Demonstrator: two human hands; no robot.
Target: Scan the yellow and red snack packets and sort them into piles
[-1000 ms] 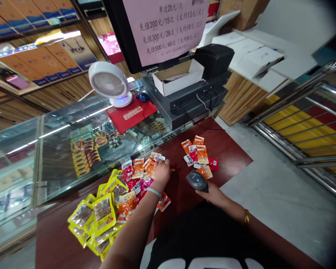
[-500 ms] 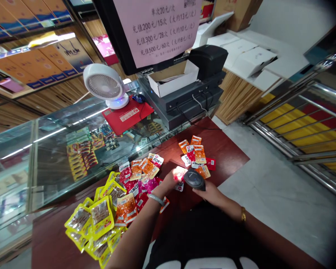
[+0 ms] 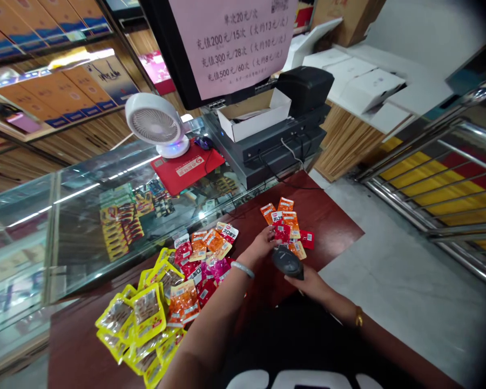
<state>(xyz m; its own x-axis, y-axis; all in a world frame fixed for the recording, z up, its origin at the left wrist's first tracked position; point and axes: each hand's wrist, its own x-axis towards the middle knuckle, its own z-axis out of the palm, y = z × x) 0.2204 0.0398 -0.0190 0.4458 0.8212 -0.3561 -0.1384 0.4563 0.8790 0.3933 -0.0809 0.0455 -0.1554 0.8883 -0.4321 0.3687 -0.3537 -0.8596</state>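
My left hand [image 3: 264, 241], with a pale bangle at its wrist, reaches to the left edge of the smaller pile of snack packets. Its fingers are slightly apart beside a red snack packet [image 3: 282, 233] that lies on top; whether the fingertips still touch it is hard to see. In my right hand [image 3: 306, 278] is a black barcode scanner [image 3: 287, 262], its head pointing up and left toward that pile. Orange snack packets [image 3: 290, 222] lie around the red one. Left of my left forearm spreads a larger heap with yellow snack packets [image 3: 148, 310] and red and orange ones.
The packets lie on a dark red wooden tabletop [image 3: 336, 227]. Behind it runs a glass display counter [image 3: 81, 216] carrying a white fan [image 3: 154, 121] on a red mat [image 3: 186, 167]. A monitor and a white open box [image 3: 259, 121] stand further back. Metal railing [image 3: 437, 216] is at right.
My left hand has moved up and right from the scanner's front to the smaller pile, and a red packet now lies on top there. The scanner's bright light is no longer visible.
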